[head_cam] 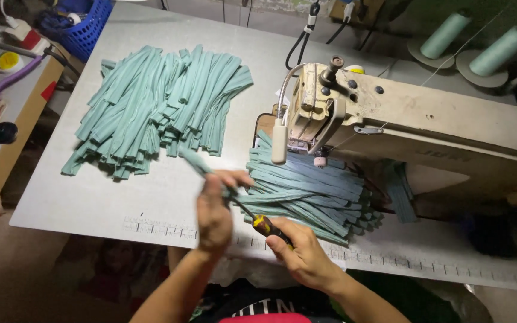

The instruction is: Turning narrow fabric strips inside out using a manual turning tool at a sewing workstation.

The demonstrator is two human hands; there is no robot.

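Left hand: the left hand point(213, 209) is closed around one long soft green cloth strip point(195, 162), and the strip is held up just over the grey table point(91, 197).
Right hand: the right hand point(303, 254) is closed around a thin tool with a yellow and black handle point(262, 224). The thin metal tip is pointed at the held strip, by the left fingers.
How it handles: the strip is judged to be light, soft and bendy, not breakable. It is best held near one end, pinched flat, so it is kept from flopping.
Where it is: the strip is held in front of the person, between the two piles.
Near pile: a heap of the same green strips point(312, 191) is laid under the head of the old cream sewing machine point(402, 119), just beside the hands.
Far pile: a bigger heap of green strips point(157, 107) is spread out on the left of the table, well apart from the hands.
Count: two piles are seen, one strip is held, one tool is held. The strips in each pile are too many to count.
Thread: two pale green thread cones point(474, 42) are stood behind the machine.
Basket: one blue plastic basket point(88, 27) is set at the far left corner.
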